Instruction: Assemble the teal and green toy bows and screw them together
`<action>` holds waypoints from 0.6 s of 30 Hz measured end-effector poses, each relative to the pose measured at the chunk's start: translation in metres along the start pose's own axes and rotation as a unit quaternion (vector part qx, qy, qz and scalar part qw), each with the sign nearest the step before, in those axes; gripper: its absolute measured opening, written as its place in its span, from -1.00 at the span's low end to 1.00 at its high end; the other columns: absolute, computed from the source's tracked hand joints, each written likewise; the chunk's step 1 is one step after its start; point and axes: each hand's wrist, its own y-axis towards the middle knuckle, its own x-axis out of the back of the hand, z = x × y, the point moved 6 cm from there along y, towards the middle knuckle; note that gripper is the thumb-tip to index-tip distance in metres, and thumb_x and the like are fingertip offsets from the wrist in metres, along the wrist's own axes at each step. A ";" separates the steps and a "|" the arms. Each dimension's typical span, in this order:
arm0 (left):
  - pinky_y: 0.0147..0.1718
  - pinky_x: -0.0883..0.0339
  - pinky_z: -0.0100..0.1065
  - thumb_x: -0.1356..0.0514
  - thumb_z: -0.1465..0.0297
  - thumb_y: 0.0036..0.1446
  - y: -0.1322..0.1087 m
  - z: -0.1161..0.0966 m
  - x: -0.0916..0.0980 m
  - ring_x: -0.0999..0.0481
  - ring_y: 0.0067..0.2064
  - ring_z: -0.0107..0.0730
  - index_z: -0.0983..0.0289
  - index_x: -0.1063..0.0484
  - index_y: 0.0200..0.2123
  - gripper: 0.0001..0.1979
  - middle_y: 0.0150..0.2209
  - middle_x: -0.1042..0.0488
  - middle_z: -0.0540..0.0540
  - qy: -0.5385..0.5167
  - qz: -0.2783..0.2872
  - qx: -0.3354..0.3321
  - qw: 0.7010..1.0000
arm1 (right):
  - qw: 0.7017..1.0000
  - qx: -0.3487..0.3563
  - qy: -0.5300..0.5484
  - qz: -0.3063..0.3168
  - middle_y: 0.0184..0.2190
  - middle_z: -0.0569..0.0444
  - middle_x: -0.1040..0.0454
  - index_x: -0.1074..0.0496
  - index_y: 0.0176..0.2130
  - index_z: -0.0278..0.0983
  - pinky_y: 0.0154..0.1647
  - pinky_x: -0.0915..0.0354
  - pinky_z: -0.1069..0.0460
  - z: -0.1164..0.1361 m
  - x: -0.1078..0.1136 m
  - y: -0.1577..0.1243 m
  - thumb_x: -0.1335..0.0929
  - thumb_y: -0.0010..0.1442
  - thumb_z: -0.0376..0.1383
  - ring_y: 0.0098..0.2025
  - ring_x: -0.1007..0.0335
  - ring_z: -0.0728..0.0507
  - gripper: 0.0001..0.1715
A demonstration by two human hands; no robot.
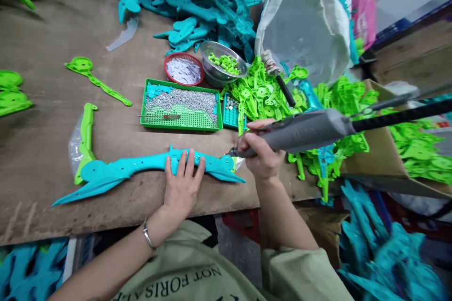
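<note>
A long turquoise plastic piece (136, 163) lies along the front of the table. My left hand (183, 178) rests flat on its middle with the fingers spread. My right hand (263, 153) is wrapped round a grey power screwdriver (303, 130), held nearly level. The tool's tip meets the right end of the turquoise piece, where small details are too fine to make out. A lime-green arm (86, 134) with a clear plastic blade (75, 143) sticks up from the piece's left end.
Behind the piece stands a green tray (181, 127) of screws with a thin screwdriver (158, 116) across it. A red basket (202, 77), a steel bowl (215, 75) and heaps of green parts (259, 89) and turquoise parts (212, 9) surround it. A cardboard box (367, 157) stands right.
</note>
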 end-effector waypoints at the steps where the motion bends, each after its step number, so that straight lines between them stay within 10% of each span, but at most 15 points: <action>1: 0.32 0.09 0.41 -0.07 0.53 0.28 0.000 0.000 0.000 -0.39 0.29 0.07 0.20 -0.40 0.24 -0.51 0.30 -0.36 0.36 -0.002 -0.003 -0.002 1.000 | 1.000 -0.009 -0.001 -0.005 -0.70 0.31 -0.33 -0.37 -0.29 -0.17 -0.58 -0.29 0.04 -0.001 0.006 -0.008 -0.47 0.06 -0.21 -0.68 -0.26 -0.01 -0.76; 10: 0.31 0.13 0.46 -0.08 0.54 0.28 -0.003 0.001 -0.002 -0.32 0.33 0.13 0.19 -0.34 0.30 -0.47 0.32 -0.33 0.38 -0.026 -0.009 -0.001 1.000 | 0.999 -0.029 -0.001 -0.038 -0.70 0.30 -0.33 -0.34 -0.31 -0.16 -0.59 -0.29 0.02 -0.023 0.026 -0.024 -0.50 0.05 -0.15 -0.68 -0.25 -0.03 -0.70; 18: 0.30 0.12 0.46 -0.07 0.52 0.30 -0.002 0.000 -0.001 -0.34 0.32 0.13 0.24 -0.37 0.27 -0.51 0.30 -0.34 0.41 -0.010 -0.010 -0.011 1.000 | 0.994 -0.007 0.025 0.110 -0.68 0.28 -0.33 -0.29 -0.43 -0.19 -0.62 -0.25 0.06 -0.032 0.017 -0.023 -0.51 0.08 -0.16 -0.67 -0.25 0.00 -0.66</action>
